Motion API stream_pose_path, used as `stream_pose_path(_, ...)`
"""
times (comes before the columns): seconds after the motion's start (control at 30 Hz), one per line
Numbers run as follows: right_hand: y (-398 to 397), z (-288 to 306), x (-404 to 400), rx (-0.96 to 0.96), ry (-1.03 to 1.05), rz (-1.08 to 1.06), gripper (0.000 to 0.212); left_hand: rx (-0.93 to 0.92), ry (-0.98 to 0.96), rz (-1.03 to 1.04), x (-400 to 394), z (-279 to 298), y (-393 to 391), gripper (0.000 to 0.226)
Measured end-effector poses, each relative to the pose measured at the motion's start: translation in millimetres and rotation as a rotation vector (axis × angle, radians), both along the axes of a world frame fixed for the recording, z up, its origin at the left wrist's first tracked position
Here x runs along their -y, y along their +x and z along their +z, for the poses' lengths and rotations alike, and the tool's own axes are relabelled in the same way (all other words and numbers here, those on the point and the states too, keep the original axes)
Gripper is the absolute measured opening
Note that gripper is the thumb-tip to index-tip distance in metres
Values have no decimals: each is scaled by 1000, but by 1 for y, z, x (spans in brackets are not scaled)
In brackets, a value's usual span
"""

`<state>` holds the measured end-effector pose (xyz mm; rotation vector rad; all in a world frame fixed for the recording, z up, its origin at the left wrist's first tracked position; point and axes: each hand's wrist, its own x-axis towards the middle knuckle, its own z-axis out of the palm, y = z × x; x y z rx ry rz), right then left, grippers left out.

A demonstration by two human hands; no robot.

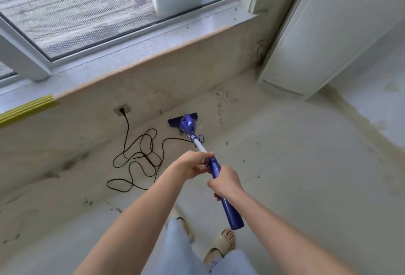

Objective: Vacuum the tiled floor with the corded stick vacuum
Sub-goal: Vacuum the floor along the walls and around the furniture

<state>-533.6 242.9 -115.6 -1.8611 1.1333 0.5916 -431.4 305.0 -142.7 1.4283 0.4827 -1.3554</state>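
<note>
Below the window sill (140,40), the blue vacuum (188,125) stands with its head on the floor (295,154) against the wall. Left hand (192,164) grips the handle nearer the sill; right hand (225,181) grasps it farther back. Left of the vacuum, the black cord (140,156) lies in loops, plugged into the wall socket (122,110).

A home room: window sill (135,53), wall socket (122,110), tiled floor (285,154).
</note>
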Motion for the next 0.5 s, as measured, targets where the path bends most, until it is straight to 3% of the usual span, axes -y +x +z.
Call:
stream_pose_path(0.3, -16, 3, 18, -17, -61, 66, 22, 6, 27, 49, 18, 2, -16, 35)
stream_pose_path(0.5, -25, 8, 30, -57, 172, -59, 36, -39, 91, 136, 29, -2, -23, 32)
